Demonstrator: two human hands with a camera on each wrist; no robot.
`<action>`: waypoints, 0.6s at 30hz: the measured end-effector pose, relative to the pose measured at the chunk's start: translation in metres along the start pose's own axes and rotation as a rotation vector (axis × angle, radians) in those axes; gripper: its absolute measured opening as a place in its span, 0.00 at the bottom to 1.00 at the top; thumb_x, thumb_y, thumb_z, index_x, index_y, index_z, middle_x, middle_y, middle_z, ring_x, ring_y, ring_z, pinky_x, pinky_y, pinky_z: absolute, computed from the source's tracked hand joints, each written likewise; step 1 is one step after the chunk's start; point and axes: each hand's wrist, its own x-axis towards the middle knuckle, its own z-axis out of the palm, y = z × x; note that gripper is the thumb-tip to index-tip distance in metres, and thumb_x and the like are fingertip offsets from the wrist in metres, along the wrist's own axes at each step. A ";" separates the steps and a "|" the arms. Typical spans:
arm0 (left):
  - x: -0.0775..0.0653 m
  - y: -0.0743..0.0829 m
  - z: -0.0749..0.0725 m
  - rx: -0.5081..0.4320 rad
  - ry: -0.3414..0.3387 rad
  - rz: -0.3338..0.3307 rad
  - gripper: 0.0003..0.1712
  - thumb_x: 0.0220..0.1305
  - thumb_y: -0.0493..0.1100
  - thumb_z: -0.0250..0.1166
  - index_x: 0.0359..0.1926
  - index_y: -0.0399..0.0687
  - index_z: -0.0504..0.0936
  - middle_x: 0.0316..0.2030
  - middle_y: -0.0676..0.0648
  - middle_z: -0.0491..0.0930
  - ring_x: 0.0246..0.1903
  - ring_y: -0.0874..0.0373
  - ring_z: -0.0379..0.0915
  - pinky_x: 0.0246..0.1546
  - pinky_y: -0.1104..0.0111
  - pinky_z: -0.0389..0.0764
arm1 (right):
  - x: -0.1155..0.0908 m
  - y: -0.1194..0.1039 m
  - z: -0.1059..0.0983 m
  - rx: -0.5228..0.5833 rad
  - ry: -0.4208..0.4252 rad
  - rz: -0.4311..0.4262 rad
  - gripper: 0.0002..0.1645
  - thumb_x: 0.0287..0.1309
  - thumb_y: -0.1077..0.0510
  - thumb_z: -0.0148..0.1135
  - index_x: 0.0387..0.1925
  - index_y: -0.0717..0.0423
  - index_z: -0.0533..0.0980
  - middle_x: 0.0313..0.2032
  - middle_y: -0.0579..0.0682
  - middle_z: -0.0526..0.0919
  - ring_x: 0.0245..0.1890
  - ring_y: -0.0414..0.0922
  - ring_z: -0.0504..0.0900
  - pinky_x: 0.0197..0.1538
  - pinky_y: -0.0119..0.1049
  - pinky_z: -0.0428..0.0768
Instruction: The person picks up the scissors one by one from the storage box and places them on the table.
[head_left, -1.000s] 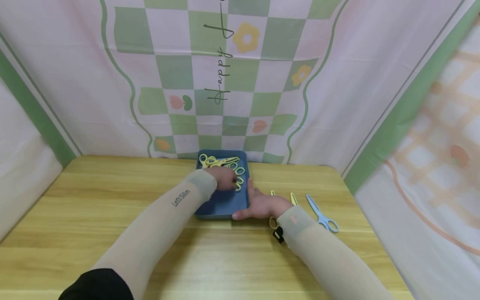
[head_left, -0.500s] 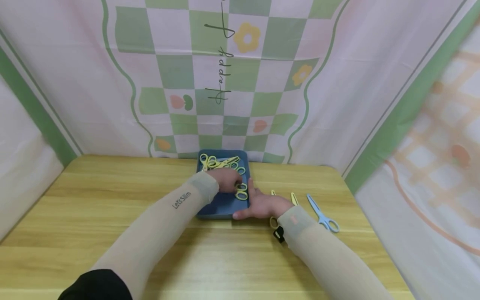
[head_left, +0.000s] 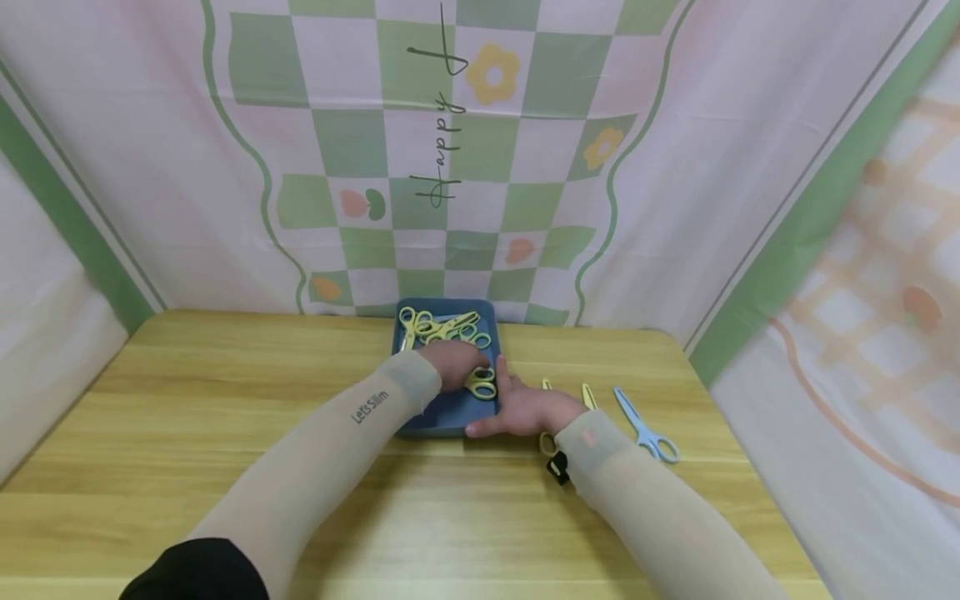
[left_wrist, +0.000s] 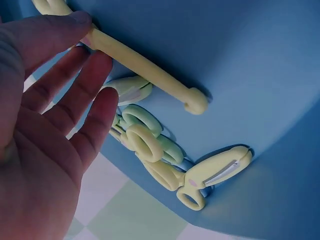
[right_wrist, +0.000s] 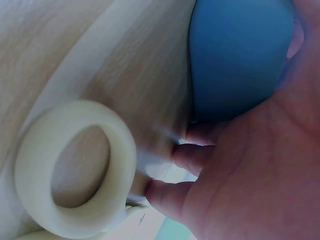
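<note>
In the head view a blue tray (head_left: pixel 450 412) stands at the table's back. My left hand (head_left: pixel 452 363) reaches into it, by the handles of yellow scissors (head_left: pixel 482 385). Seen from the left wrist, the thumb and index finger pinch these scissors (left_wrist: pixel 145 67) near their middle; they lie close to the tray floor. Beyond them are green scissors (left_wrist: pixel 142 117) and more yellow scissors (left_wrist: pixel 220 170), overlapping. My right hand (head_left: pixel 525 410) rests against the tray's front right corner, thumb along the front, fingers extended along the side. The right wrist view has its palm (right_wrist: pixel 250 175) beside the tray wall (right_wrist: pixel 240 55).
Right of the tray lie blue scissors (head_left: pixel 647 435) and two yellow pairs, one (head_left: pixel 588 396) partly under the right forearm. A small black object (head_left: pixel 557 468) sits by the right wrist. A yellow handle ring (right_wrist: pixel 122 150) is near the right hand. A patterned curtain (head_left: pixel 480 167) hangs behind the table.
My left hand has shifted slightly right and toward me within the tray. The yellow scissors' handles by it moved nearer the tray's right side. My right hand stays put.
</note>
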 end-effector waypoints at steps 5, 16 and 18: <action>0.000 0.000 0.001 0.027 -0.009 -0.012 0.17 0.69 0.38 0.62 0.57 0.52 0.82 0.52 0.48 0.82 0.55 0.53 0.75 0.61 0.58 0.70 | -0.002 -0.001 -0.001 0.006 -0.012 -0.015 0.82 0.49 0.22 0.64 0.74 0.55 0.18 0.76 0.63 0.31 0.75 0.55 0.39 0.72 0.48 0.49; -0.007 -0.001 0.001 0.018 -0.051 0.002 0.20 0.70 0.40 0.62 0.61 0.56 0.80 0.57 0.49 0.80 0.58 0.52 0.73 0.63 0.57 0.67 | 0.001 0.002 0.002 0.027 0.000 -0.021 0.83 0.47 0.21 0.65 0.74 0.54 0.18 0.76 0.61 0.30 0.75 0.54 0.38 0.72 0.47 0.50; -0.009 0.001 -0.001 0.012 -0.065 0.013 0.23 0.71 0.40 0.61 0.65 0.58 0.77 0.60 0.50 0.77 0.62 0.52 0.70 0.64 0.56 0.65 | 0.001 0.003 0.001 0.023 -0.001 -0.024 0.83 0.47 0.21 0.64 0.74 0.55 0.18 0.76 0.61 0.30 0.75 0.54 0.39 0.72 0.47 0.50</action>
